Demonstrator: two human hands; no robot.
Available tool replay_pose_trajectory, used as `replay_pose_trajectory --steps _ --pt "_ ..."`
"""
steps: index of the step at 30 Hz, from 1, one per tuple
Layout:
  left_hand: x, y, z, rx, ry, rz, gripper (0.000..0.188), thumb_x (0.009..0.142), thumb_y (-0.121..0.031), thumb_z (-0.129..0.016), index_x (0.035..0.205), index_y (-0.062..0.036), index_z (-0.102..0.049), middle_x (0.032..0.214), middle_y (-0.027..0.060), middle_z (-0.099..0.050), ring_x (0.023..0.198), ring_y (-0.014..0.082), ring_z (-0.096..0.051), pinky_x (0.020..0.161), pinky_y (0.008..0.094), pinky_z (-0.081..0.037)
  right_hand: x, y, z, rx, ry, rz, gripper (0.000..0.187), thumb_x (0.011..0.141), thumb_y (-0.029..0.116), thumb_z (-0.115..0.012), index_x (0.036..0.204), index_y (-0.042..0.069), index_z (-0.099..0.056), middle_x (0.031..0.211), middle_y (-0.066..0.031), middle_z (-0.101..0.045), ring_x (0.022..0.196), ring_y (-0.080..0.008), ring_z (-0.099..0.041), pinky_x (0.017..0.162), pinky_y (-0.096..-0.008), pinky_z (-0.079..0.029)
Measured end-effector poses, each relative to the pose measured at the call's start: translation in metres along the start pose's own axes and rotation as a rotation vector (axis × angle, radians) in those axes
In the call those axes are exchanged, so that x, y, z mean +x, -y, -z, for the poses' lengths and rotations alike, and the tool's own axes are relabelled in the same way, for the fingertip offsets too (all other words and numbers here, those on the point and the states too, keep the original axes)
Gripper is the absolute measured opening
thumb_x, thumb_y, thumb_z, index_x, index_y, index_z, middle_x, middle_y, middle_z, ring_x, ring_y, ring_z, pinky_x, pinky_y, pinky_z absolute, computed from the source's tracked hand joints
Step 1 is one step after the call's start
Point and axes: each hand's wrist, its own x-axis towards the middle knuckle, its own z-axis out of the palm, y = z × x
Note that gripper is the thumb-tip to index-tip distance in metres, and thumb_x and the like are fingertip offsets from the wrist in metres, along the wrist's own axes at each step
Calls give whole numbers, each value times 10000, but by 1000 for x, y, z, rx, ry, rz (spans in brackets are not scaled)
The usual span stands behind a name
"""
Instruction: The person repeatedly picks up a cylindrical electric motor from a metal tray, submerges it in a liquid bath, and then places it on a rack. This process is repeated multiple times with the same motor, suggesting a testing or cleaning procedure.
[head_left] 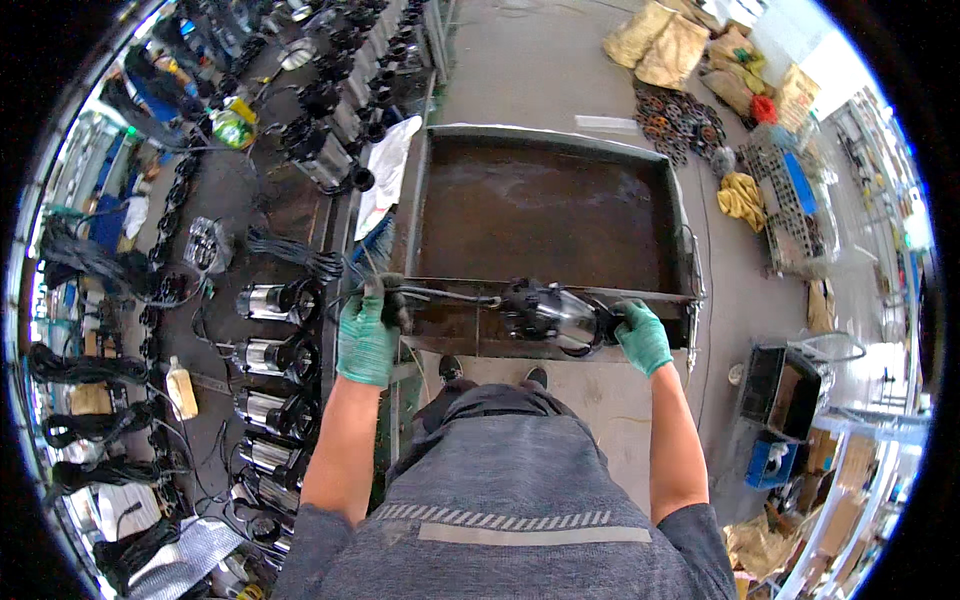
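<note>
My right hand (643, 338), in a green glove, is closed around the black end of a submersible pump (568, 320) with a shiny metal body. The pump lies on its side in the air above the near part of a rectangular metal tank (545, 133). A dark cable (440, 293) runs from the pump's left end to my left hand (362, 342), also green-gloved. That hand is closed on the cable and a dark coil of it at the tank's left edge. Parts of the pump are blurred by motion.
Left of me, a long bench carries a row of similar pumps (270, 357), coiled black cables (85, 365) and a pale bottle (181, 388). More pumps stand at the far left. On the floor to the right are sacks (660, 45), dark ring-shaped parts (680, 120) and a black crate (780, 392).
</note>
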Motion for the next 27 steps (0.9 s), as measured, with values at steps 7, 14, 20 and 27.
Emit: replay_pose_trajectory --steps 7,14,20,27 --pt "4 53 85 709 -33 55 321 1040 -340 -593 1115 -64 -739 791 51 -689 642 163 -615 610 330 -500 28 119 -24 -278 55 160 108 856 174 -650 942 116 -684 1086 -129 -664 905 -426 -659 759 -508 -542" --pt "8 -13 131 1090 376 119 418 1002 -403 -629 1159 -28 -726 926 153 -745 820 234 -680 811 387 -540 23 117 -43 -262 12 48 189 880 194 -639 1049 126 -689 1173 -126 -664 949 -405 -682 783 -503 -553" --pt "165 -67 173 1369 -334 -183 675 916 -388 -702 1470 -66 -490 1506 264 -466 1304 438 -547 1080 460 -469 28 114 -48 -218 0 99 152 872 158 -634 1008 119 -688 1178 -117 -666 956 -397 -683 785 -489 -556" --pt "253 -11 196 1613 -168 515 868 853 -469 -722 1602 -301 -317 1714 183 -5 1498 384 -352 1163 481 -424 24 122 -44 -206 -6 59 170 828 68 -602 976 90 -684 1058 -139 -665 931 -394 -669 789 -462 -553"
